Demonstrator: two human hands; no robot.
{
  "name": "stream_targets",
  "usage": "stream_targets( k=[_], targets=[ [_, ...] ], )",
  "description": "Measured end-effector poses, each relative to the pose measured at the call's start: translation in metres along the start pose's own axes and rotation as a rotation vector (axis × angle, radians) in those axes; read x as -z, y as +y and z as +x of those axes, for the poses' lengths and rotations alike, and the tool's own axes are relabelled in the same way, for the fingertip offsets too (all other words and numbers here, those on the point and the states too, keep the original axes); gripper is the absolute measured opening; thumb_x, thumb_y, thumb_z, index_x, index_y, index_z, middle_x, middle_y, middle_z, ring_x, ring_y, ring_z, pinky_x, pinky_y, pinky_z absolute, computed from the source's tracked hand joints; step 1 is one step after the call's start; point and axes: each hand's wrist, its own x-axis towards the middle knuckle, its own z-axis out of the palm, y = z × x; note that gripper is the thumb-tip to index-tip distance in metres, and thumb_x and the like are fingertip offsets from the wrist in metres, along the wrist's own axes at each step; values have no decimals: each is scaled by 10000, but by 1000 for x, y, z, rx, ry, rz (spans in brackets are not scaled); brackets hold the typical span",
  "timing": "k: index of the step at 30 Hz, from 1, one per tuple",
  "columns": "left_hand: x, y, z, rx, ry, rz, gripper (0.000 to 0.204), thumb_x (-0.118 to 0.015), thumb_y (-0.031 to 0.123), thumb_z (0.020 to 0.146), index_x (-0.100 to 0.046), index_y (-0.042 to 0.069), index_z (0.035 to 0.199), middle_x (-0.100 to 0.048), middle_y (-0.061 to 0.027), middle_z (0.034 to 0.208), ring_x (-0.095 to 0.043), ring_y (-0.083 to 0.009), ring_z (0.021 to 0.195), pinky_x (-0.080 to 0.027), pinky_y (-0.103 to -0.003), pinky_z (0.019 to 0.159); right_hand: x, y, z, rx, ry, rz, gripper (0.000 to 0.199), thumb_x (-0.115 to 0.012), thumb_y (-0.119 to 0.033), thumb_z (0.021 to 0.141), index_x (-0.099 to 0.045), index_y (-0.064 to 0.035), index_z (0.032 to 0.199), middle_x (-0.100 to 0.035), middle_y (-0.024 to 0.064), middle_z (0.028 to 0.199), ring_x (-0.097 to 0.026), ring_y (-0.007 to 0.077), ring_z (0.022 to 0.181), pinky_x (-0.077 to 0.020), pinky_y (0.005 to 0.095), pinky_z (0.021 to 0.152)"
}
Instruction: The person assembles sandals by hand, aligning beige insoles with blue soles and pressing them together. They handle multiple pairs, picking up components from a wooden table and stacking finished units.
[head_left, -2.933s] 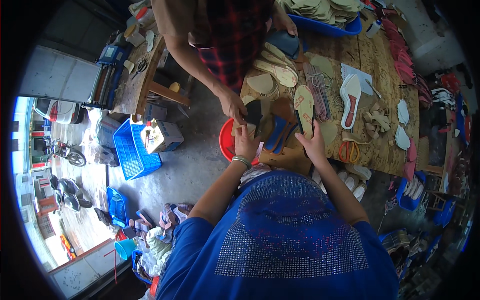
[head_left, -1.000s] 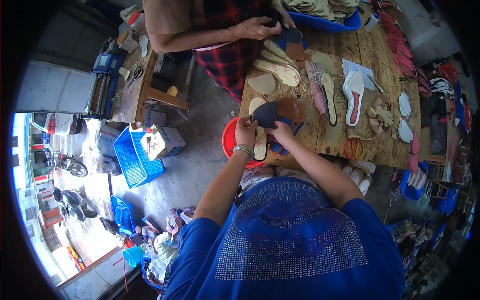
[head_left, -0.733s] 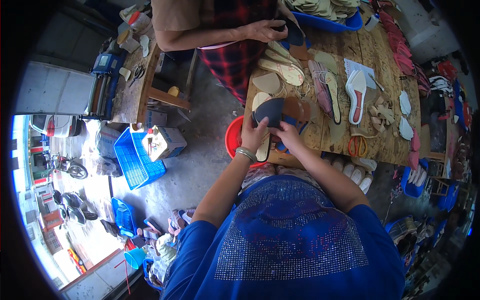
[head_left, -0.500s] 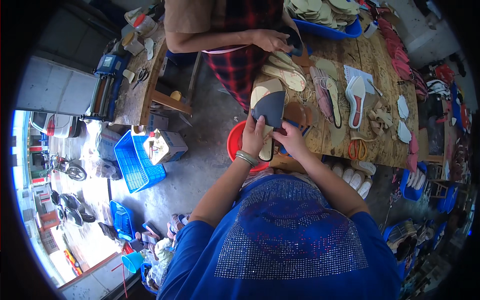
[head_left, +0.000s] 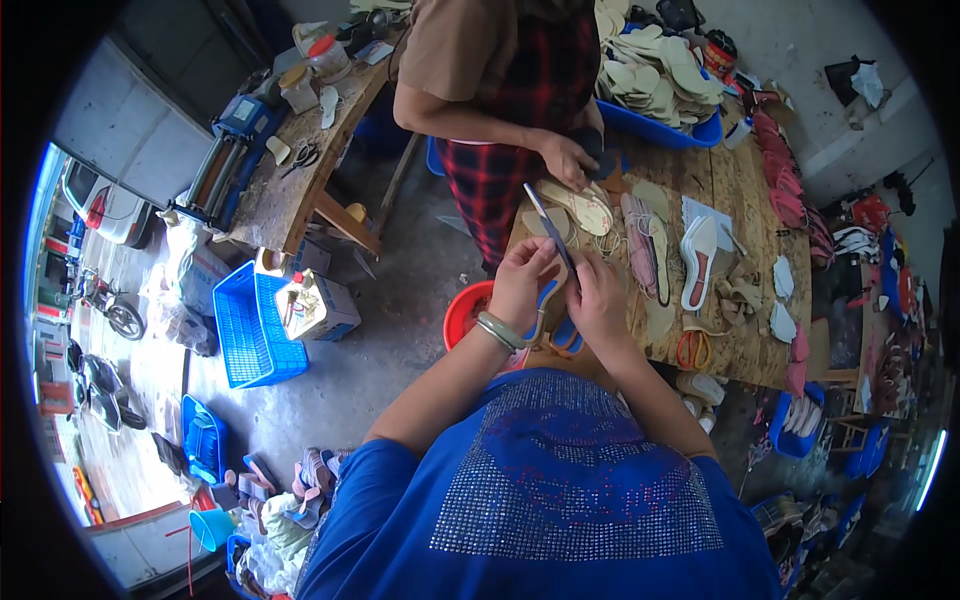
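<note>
A thin insole (head_left: 550, 222), beige with a dark grey covering, stands nearly edge-on between my two hands at the near edge of the worktable. My left hand (head_left: 524, 282) pinches it from the left side, wearing a bangle on the wrist. On the other side my right hand (head_left: 598, 300) is closed on its lower end, and its fingers hide part of it. Just below the hands are blue loop handles (head_left: 566, 338), partly covered. Across the table corner, a co-worker's hand (head_left: 568, 160) holds a dark piece; beige insoles (head_left: 580, 207) lie beside it.
The wooden worktable (head_left: 735, 330) carries orange-handled scissors (head_left: 693, 350), white soles (head_left: 698, 262) and pink straps (head_left: 640, 235). A blue bin (head_left: 680, 133) of cut soles stands at the back. To the left are a red bucket (head_left: 463, 318) and a blue crate (head_left: 255, 345).
The insole has turned from showing its broad face to nearly edge-on. My right hand has moved up along it. The co-worker has shifted rightward in view, and the whole view has turned slightly.
</note>
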Motion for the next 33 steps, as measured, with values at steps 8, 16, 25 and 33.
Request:
stream_targets(
  k=[8, 16, 25, 33],
  targets=[
    [27, 14, -17, 328, -265, -298, 181, -590, 193, 935, -585, 105, 1093, -636, -3, 999, -584, -107, 866, -474, -293, 787, 8, -6, -5, 110, -35, -34, 477, -625, 23, 708, -564, -79, 1170, -626, 105, 1023, -606, 281, 890, -500, 384, 748],
    [17, 54, -39, 95, -173, -227, 353, -578, 90, 888, -507, -28, 1213, -618, -104, 1132, -602, -233, 1072, -495, -386, 937, 22, 38, -29, -677, 56, 740, 336, -550, -71, 905, -540, -32, 1239, -634, 49, 928, -590, 105, 806, -460, 245, 723],
    [17, 65, -62, 164, -309, -500, 385, -470, 153, 945, -474, 4, 1300, -570, -138, 1248, -575, -254, 1138, -469, -417, 976, 73, -21, -38, -770, -189, 1003, 489, -530, -12, 890, -411, 11, 1365, -626, 87, 1046, -583, 115, 956, -434, 235, 858],
    [30, 66, -68, 280, -371, -193, 454, -413, 272, 975, -455, 0, 1337, -555, -128, 1294, -536, -240, 1196, -416, -392, 1023, 87, -35, -34, -657, -312, 960, 475, -546, -12, 890, -447, 19, 1354, -640, 80, 1070, -582, 103, 956, -428, 233, 861]
  ],
)
